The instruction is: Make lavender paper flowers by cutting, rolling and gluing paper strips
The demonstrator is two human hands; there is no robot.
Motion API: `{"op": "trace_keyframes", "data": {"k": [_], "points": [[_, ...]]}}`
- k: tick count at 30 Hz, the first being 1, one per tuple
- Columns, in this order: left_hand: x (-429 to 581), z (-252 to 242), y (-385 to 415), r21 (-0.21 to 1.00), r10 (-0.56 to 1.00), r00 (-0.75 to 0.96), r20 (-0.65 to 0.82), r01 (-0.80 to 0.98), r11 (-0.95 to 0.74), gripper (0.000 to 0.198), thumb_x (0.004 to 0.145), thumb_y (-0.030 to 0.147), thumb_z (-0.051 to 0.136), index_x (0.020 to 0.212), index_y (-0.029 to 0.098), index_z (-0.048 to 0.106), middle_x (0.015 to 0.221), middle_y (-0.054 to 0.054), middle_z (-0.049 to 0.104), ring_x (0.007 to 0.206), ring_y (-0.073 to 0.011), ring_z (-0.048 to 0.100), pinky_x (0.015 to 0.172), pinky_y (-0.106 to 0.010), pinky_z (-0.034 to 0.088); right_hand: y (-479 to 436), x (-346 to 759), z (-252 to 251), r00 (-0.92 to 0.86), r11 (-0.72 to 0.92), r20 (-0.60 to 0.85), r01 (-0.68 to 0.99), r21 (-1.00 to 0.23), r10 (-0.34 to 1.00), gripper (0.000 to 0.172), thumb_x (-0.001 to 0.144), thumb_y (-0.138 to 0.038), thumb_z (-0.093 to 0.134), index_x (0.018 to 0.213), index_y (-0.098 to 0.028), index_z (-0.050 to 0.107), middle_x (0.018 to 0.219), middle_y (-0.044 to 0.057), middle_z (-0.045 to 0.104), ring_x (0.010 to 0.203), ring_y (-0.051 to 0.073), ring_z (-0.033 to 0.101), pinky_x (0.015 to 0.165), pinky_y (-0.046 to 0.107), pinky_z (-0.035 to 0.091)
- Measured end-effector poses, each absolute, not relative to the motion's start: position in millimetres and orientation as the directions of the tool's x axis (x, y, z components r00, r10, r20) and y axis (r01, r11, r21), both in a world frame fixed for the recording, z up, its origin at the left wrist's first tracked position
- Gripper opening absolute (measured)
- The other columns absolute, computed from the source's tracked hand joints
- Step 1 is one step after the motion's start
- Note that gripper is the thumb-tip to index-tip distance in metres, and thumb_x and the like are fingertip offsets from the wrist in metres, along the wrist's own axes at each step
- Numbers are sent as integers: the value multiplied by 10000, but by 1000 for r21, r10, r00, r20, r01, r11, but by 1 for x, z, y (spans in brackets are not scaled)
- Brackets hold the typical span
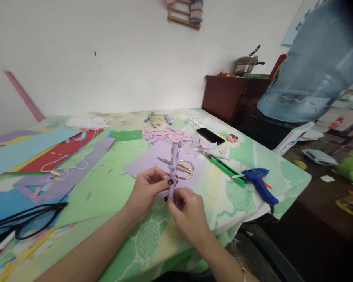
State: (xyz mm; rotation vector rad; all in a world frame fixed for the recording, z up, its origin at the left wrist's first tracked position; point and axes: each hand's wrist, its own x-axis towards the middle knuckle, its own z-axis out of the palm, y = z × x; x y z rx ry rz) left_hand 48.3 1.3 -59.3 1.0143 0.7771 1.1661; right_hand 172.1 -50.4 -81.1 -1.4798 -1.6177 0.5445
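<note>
Between my two hands stands a thin roll of purple paper with small cut pieces sticking out along its sides. My left hand pinches it around the middle between thumb and fingers. Lower down, my right hand is closed on its bottom end, with the thumb against it. Behind the roll lie gold-handled scissors, partly hidden by it, on a sheet of purple paper. Pink and purple paper scraps are heaped just beyond.
Coloured paper sheets and black-framed glasses lie on the left. To the right are a phone, a green utility knife and a blue glue gun near the table edge. Small decorated rolls lie at the back.
</note>
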Motion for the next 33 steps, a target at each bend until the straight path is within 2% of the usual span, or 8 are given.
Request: {"op": "trace_keyframes", "data": {"k": [8,15,22,27,33], "points": [[50,-57,0,923,972,233,-5,-373,94,247,579,179,826,650,133,594,654,2,669,615,-98,614,579,-184,463,-50,172,-81,58,212,314,620,-755,948,163,763,-202,557,610,-170,509,603,-5,506,585,120,474,564,233,321],[49,-62,2,916,961,277,-16,-380,125,262,587,195,829,675,135,590,672,-24,689,617,-110,620,568,-188,460,-51,172,-80,64,200,294,595,-779,954,159,760,-212,550,612,-173,505,599,-4,507,589,127,469,571,239,322],[49,-56,0,895,960,280,-22,-421,144,232,646,248,795,721,138,606,686,1,630,656,-115,601,646,-241,512,-51,173,-78,87,177,275,575,-798,958,176,757,-213,551,596,-178,490,597,-8,496,584,124,462,566,238,320],[48,-55,0,915,964,266,0,-389,108,246,637,208,796,799,141,624,751,-16,647,700,-128,613,678,-257,519,-51,173,-78,89,171,274,590,-789,958,170,754,-217,557,598,-175,501,591,-8,497,585,125,468,566,238,316],[48,-58,1,907,960,281,-9,-402,126,294,604,180,815,820,150,617,719,-11,666,675,-128,633,661,-237,501,-52,173,-79,91,176,291,616,-768,952,173,746,-205,559,591,-174,491,583,-12,492,576,121,458,562,239,308]]}}
